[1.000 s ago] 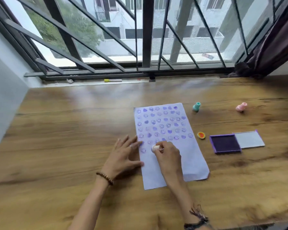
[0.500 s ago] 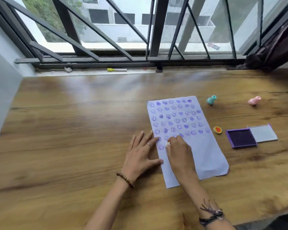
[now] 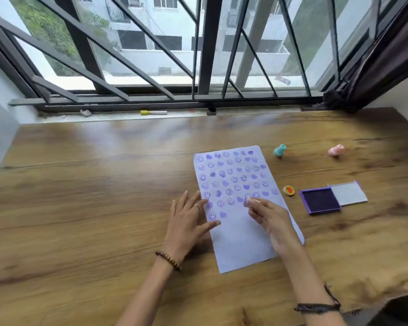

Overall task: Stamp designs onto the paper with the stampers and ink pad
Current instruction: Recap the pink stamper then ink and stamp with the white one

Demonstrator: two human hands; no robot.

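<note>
A pale lilac sheet of paper (image 3: 242,234) lies on the wooden table (image 3: 80,208), its upper half filled with purple smiley and heart prints. My left hand (image 3: 189,222) rests flat, fingers spread, on the sheet's left edge. My right hand (image 3: 269,217) grips a small white stamper (image 3: 247,201) and holds it over the middle of the paper, by the lowest prints on the right. The open purple ink pad (image 3: 320,200) sits to the right of the paper with its grey lid (image 3: 349,193) beside it.
A teal stamper (image 3: 279,151) and a pink stamper (image 3: 335,150) lie beyond the paper at the right. A yellow-and-red round piece (image 3: 289,190) sits between paper and ink pad. A yellow-capped marker (image 3: 153,112) lies on the window sill. A dark curtain (image 3: 375,67) hangs at the right.
My right hand has moved the stamper from the sheet's lower left to the right. A new heart print shows beside the lowest smiley. The camera view has shifted.
</note>
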